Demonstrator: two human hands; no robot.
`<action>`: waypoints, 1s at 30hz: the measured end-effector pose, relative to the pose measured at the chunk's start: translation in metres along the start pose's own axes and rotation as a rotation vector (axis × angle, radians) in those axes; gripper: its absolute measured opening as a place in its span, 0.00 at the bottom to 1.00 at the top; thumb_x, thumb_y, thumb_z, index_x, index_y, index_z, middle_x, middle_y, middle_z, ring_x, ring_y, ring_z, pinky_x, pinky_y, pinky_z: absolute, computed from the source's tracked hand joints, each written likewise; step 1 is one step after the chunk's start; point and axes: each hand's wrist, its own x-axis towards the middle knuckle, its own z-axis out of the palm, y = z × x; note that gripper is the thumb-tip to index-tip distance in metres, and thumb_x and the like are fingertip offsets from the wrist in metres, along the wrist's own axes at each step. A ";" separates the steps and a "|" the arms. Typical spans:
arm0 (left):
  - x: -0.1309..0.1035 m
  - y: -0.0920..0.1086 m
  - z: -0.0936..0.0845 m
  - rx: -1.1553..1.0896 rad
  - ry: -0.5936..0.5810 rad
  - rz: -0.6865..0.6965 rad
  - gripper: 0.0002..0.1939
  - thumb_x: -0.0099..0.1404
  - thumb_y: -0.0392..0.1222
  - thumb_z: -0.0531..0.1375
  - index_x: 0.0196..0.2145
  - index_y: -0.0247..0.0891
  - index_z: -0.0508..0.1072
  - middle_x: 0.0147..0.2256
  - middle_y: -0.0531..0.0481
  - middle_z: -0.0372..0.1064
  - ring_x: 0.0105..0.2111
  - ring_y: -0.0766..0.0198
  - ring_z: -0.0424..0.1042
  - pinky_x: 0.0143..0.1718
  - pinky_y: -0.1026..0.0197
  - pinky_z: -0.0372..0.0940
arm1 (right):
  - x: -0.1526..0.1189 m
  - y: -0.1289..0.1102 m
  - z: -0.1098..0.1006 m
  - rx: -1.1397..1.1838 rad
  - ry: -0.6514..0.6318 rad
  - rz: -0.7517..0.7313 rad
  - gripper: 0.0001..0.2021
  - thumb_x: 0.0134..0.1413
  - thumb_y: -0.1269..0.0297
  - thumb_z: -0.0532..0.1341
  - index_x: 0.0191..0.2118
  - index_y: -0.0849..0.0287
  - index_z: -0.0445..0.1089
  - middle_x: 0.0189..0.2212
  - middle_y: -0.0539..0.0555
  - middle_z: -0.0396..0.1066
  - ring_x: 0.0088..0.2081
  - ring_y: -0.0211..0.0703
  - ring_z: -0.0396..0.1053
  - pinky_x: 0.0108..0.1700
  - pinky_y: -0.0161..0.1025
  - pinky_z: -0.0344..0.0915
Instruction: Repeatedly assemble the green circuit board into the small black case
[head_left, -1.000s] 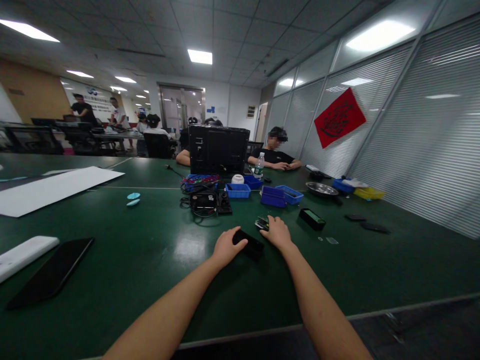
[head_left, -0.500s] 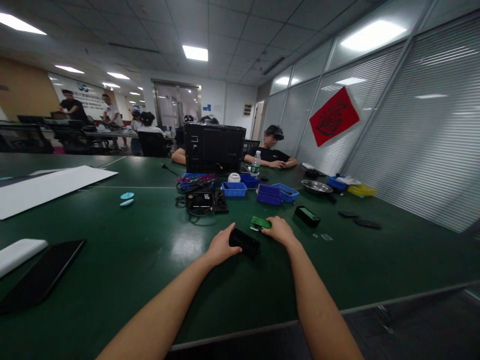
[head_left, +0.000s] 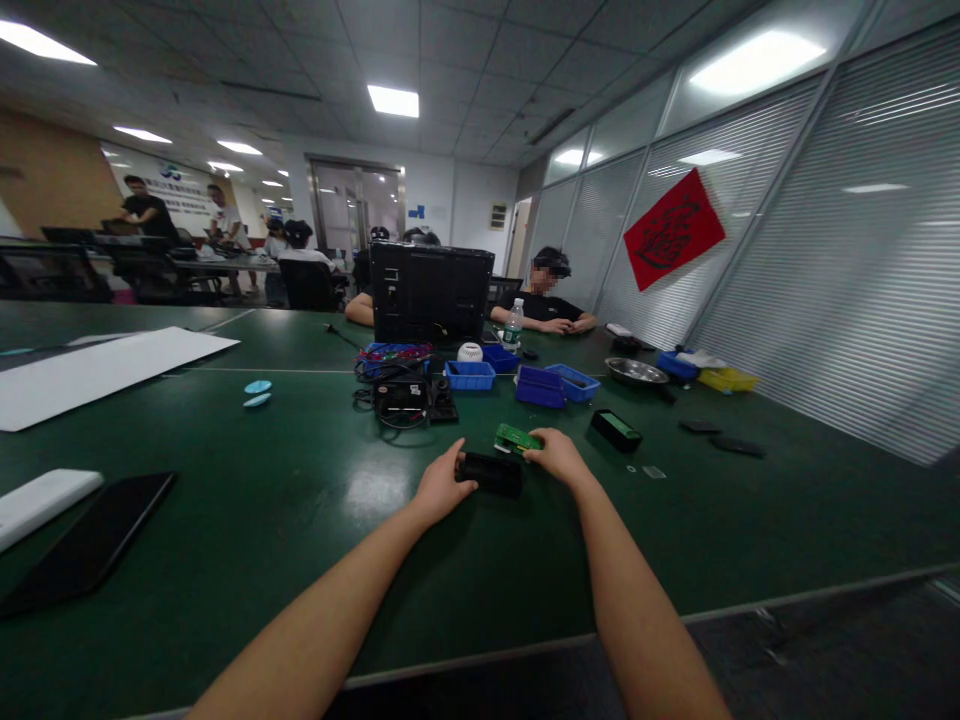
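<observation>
My left hand [head_left: 442,484] is closed on the left end of a black rectangular housing [head_left: 491,474], thumb at the near side and fingers at the far side. Just beyond the housing, my right hand [head_left: 556,456] pinches the right end of a green circuit board [head_left: 513,438]. Something pale shows under the board's left end. Whether board and housing touch, I cannot tell. To the right of my right hand stands another black housing [head_left: 616,431] with a green panel in its top. A small clear piece [head_left: 654,472] and a tiny ring [head_left: 631,469] lie near it.
Behind the hands are blue bins [head_left: 470,376], a cable-wrapped black device [head_left: 400,396], a water bottle [head_left: 514,325] and a large black monitor [head_left: 431,295]. A metal pan [head_left: 636,372] and flat black pieces [head_left: 737,446] lie right. Across the table sits a person [head_left: 553,300].
The black housing has turned to lie more level, crosswise in front of me. The circuit board has shifted slightly left and up above it. Both hands keep their holds.
</observation>
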 end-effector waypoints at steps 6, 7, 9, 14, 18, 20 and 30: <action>0.000 0.002 0.000 0.012 0.011 -0.023 0.41 0.47 0.35 0.62 0.58 0.40 0.51 0.47 0.48 0.66 0.43 0.62 0.67 0.47 0.61 0.59 | -0.011 -0.017 -0.014 0.426 -0.123 -0.241 0.23 0.41 0.59 0.62 0.45 0.62 0.68 0.31 0.51 0.68 0.33 0.39 0.64 0.36 0.35 0.59; 0.000 0.003 0.000 0.016 0.010 -0.024 0.41 0.48 0.35 0.62 0.58 0.40 0.51 0.47 0.48 0.66 0.43 0.62 0.67 0.47 0.61 0.59 | -0.014 -0.020 -0.016 0.441 -0.158 -0.269 0.22 0.40 0.59 0.62 0.44 0.62 0.68 0.31 0.50 0.68 0.32 0.39 0.64 0.35 0.35 0.59; 0.000 0.004 0.000 0.029 0.008 -0.028 0.42 0.48 0.36 0.62 0.58 0.40 0.50 0.47 0.48 0.66 0.43 0.62 0.68 0.46 0.61 0.59 | -0.018 -0.025 -0.019 0.431 -0.217 -0.290 0.20 0.39 0.59 0.62 0.42 0.62 0.69 0.28 0.49 0.66 0.30 0.37 0.62 0.33 0.34 0.58; -0.001 0.007 -0.001 0.051 -0.007 -0.019 0.41 0.48 0.36 0.62 0.58 0.40 0.50 0.47 0.48 0.67 0.43 0.62 0.67 0.46 0.62 0.59 | -0.020 -0.030 -0.017 0.374 -0.281 -0.291 0.19 0.39 0.60 0.63 0.39 0.63 0.70 0.24 0.47 0.62 0.27 0.35 0.59 0.29 0.32 0.55; 0.000 0.005 -0.001 0.065 -0.002 -0.011 0.40 0.48 0.37 0.62 0.58 0.39 0.51 0.46 0.48 0.67 0.43 0.62 0.67 0.46 0.62 0.59 | -0.020 -0.033 -0.015 0.317 -0.276 -0.285 0.19 0.39 0.59 0.63 0.40 0.63 0.69 0.25 0.47 0.61 0.28 0.35 0.59 0.29 0.32 0.55; 0.000 0.003 -0.001 0.068 0.005 0.006 0.41 0.48 0.37 0.62 0.58 0.39 0.50 0.46 0.48 0.67 0.42 0.61 0.67 0.45 0.62 0.59 | -0.021 -0.034 -0.015 0.280 -0.267 -0.291 0.18 0.39 0.59 0.63 0.39 0.63 0.68 0.25 0.47 0.61 0.28 0.35 0.59 0.30 0.32 0.55; 0.001 0.000 0.000 0.086 0.010 0.034 0.40 0.48 0.37 0.61 0.58 0.38 0.51 0.45 0.49 0.67 0.40 0.62 0.67 0.43 0.62 0.60 | -0.015 -0.027 -0.007 0.246 -0.250 -0.323 0.17 0.42 0.58 0.62 0.39 0.61 0.69 0.35 0.53 0.66 0.33 0.38 0.62 0.35 0.34 0.58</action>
